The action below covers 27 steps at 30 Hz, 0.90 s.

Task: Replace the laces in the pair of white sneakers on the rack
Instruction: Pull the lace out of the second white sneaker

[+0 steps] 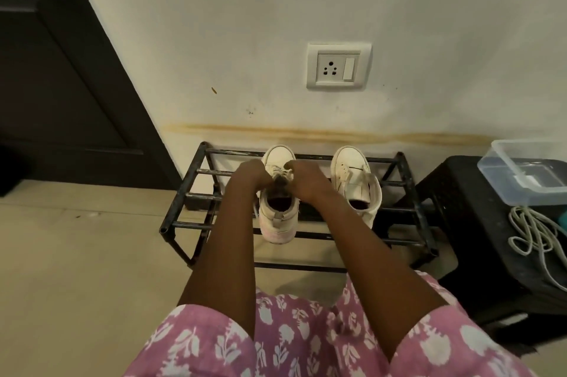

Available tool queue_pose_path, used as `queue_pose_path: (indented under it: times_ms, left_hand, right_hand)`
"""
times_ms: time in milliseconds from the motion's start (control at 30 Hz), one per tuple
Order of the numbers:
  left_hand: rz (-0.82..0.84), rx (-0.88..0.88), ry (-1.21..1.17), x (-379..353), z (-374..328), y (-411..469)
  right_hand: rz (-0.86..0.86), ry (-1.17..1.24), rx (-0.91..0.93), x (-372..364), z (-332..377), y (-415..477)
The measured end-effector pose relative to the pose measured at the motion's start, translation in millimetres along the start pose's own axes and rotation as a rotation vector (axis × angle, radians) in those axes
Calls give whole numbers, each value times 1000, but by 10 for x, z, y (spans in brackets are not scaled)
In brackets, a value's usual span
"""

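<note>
Head view: two white sneakers sit on a black rack (184, 201) made of thin round metal bars with chipped paint. The toes point to 12 o'clock, at the wall. The first sneaker (277, 217) is in the middle of the rack. It is soft cloth, a bit dirty, with a dark open mouth and a rounded rubber toe. The second sneaker (356, 183) stands at 3 o'clock from it, apart from it, and its tongue is flopped open.

The left hand (251, 177) and the right hand (302, 181) are both on the first sneaker, one on each side. Their fingers curl in and pinch the gray, frayed lace (283, 175) near the top holes.

At 3 o'clock from the rack stands one black plastic stool (478, 223) with a rough top. On it are one clear plastic box (527, 171) and a loose heap of pale thin laces (530, 232) at 6 o'clock from the box. I cannot tell how many laces are in the heap.

The floor (76, 254) is smooth and tan. The wall (245, 23) is cream, with small marks and a long yellow-brown stain just above the rack. One white square socket (338, 66) is at 12 o'clock from the sneakers. A dark door (46, 69) fills the 9 o'clock side. Pink cloth with white flowers (291, 340) shows at 6 o'clock.
</note>
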<state>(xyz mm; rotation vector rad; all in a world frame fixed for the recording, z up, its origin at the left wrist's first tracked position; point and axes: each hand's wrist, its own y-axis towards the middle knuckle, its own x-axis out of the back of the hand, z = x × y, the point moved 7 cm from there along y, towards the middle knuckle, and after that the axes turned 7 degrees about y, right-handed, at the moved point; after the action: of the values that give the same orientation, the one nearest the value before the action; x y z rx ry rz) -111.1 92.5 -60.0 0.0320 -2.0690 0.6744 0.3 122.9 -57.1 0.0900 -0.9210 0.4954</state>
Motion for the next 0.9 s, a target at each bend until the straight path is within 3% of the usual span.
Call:
queue_pose_path:
  times_ms: [100, 267, 433, 533, 667, 800, 900]
  left_hand:
    - [-95, -45, 9, 14, -45, 13]
    - [25, -3, -147, -35, 40, 98]
    - [77, 9, -304, -68, 117, 126]
    - [24, 18, -334, -81, 120, 117]
    - [-120, 47, -199, -65, 110, 102]
    - [-80, 58, -149, -106, 89, 118]
    - [-40, 69, -205, -125, 101, 125]
  right_hand:
    - [-102, -90, 10, -121, -18, 22]
    - [-215, -188, 54, -108, -47, 72]
    - [-327, 33, -1, -31, -77, 2]
    - [-362, 91, -7, 12, -77, -16]
    - [-327, -145, 8, -68, 0, 27]
    - [-443, -311, 101, -55, 127, 35]
    - [-418, -377, 248, -65, 190, 65]
